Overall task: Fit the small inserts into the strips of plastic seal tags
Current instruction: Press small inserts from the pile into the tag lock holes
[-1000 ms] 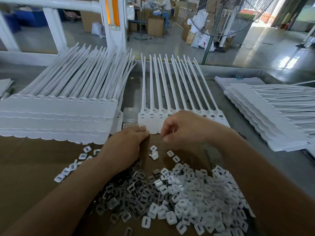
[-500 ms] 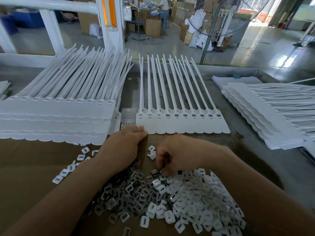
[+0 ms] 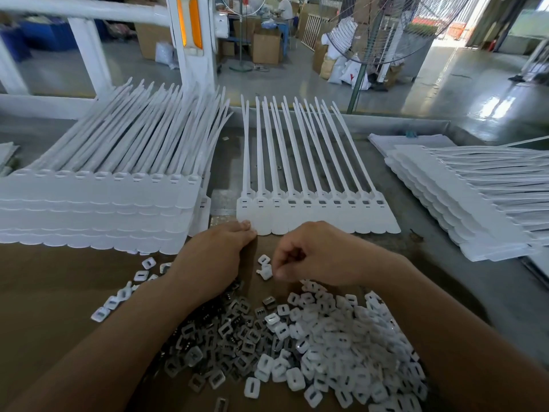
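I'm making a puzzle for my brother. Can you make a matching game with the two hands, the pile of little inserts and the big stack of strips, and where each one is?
1 left hand
2 right hand
3 pile of inserts
4 tall stack of strips

A heaped on the brown cardboard
B on the left of the table
C pinches one white insert
D fingertips touch a corner of the flat strip

Pairs: 1-D, 2-C, 3-A, 4-B
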`<state>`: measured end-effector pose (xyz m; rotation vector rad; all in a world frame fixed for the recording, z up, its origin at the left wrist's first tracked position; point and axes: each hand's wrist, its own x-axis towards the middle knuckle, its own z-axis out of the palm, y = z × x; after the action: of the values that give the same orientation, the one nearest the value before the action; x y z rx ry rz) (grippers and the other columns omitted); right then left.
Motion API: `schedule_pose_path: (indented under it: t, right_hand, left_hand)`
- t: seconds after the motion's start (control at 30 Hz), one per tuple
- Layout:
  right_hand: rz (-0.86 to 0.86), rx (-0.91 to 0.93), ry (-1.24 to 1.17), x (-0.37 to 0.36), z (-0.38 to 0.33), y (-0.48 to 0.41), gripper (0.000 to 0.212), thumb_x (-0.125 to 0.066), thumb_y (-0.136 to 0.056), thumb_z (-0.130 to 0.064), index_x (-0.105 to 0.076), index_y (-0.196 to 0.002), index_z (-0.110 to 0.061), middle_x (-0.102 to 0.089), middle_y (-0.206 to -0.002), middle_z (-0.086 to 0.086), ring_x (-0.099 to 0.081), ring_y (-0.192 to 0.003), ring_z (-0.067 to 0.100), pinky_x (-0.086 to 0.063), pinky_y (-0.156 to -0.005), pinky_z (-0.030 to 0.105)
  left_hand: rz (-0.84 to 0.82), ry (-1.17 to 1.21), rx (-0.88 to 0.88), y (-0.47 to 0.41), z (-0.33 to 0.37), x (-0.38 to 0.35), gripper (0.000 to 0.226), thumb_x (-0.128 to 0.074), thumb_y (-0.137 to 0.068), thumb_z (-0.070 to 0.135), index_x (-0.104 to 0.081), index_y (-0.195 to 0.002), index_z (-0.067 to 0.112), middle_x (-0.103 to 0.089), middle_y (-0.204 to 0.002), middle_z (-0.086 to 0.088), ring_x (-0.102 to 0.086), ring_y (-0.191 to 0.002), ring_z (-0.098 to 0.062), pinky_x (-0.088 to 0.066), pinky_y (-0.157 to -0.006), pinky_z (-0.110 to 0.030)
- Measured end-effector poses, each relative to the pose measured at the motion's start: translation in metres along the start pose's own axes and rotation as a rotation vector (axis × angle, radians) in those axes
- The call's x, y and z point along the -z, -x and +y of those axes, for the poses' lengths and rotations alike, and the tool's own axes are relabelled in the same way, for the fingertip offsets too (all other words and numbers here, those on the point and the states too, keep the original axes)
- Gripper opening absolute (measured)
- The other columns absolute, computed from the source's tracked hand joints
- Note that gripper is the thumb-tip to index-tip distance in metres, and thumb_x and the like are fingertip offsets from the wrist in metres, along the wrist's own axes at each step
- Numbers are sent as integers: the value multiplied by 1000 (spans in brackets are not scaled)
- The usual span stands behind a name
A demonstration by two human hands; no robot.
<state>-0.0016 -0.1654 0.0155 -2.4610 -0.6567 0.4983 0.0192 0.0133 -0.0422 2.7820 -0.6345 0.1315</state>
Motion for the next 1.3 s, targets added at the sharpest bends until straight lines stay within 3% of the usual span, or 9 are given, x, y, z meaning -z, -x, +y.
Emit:
schedule_pose_path:
  t: [0.13, 0.23, 0.33, 0.47, 0.63, 0.83, 1.0, 1.13, 1.3]
  right_hand:
    - [73, -16, -44, 6, 5, -3, 12, -68, -81, -29, -65, -69, -29, -60, -58, -22, -52, -54, -11, -39, -51, 4]
    - [187, -58, -92, 12, 12, -6, 8, -66, -82, -31, -66, -76, -26, -65, -66, -14, -59, -59, -5, -47, -56, 11]
    - [283, -96, -111, 17, 19, -12, 7, -64, -84, -24, -64, -78, -26, -63, -73, -15, -59, -66, -5, -43, -63, 14]
    - [415, -167, -144, 26, 29, -27, 10, -59, -89, -13, -60, -93, -22, -63, -81, -7, -59, -69, 4, -46, -57, 12]
    - [564, -271, -242, 34, 43, -50, 15, -58, -88, -6, -58, -79, -18, -64, -86, 3, -61, -72, 10, -49, -60, 17]
    - [602, -292, -148, 23, 55, -70, 11, -57, -88, -9, -68, -88, -12, -59, -89, -6, -53, -82, 6, -42, -75, 22]
    - [581, -324, -104, 21, 60, -77, 25, -57, -85, -10, -60, -66, -25, -60, -84, -11, -49, -69, -1, -35, -58, 15]
    - [562, -331, -90, 22, 60, -78, 22, -58, -85, -11, -60, -69, -24, -59, -83, -10, -49, -74, 2, -37, -67, 21]
    - [554, -310, -24, 22, 60, -78, 20, -58, -87, -12, -56, -71, -24, -55, -86, -10, -46, -77, 4, -35, -62, 19]
  left_hand:
    - [-5, 5, 7, -1, 0, 0, 54, -38, -89, 3, -36, -138, 25, -28, -148, 9, -26, -134, -6, -22, -110, -23]
    - [10, 13, 14, 0, 1, 0, 52, -37, -90, 4, -37, -138, 25, -29, -147, 9, -27, -134, -7, -22, -109, -23]
    - [26, 22, 5, 0, 1, 0, 50, -36, -91, 5, -39, -137, 25, -31, -147, 8, -29, -134, -7, -21, -108, -22]
    - [27, 34, -5, 1, 0, 0, 52, -38, -89, 3, -41, -136, 23, -33, -146, 7, -30, -133, -8, -21, -107, -21]
    - [22, 20, -6, 2, 0, 1, 55, -40, -87, 2, -39, -137, 26, -31, -146, 8, -31, -133, -8, -23, -107, -22]
    - [14, 12, -7, 2, 1, 3, 53, -39, -88, 3, -40, -136, 26, -32, -146, 8, -33, -132, -10, -28, -106, -25]
    - [28, 14, -5, 3, 2, 3, 53, -39, -88, 3, -41, -136, 26, -32, -146, 7, -34, -132, -11, -27, -107, -27]
    - [25, 11, -1, 5, 1, 3, 53, -40, -88, 3, -40, -136, 26, -33, -146, 7, -34, -131, -12, -27, -107, -27]
    - [21, 6, -5, 3, 1, 3, 54, -40, -88, 3, -41, -136, 27, -32, -146, 8, -35, -131, -12, -29, -106, -28]
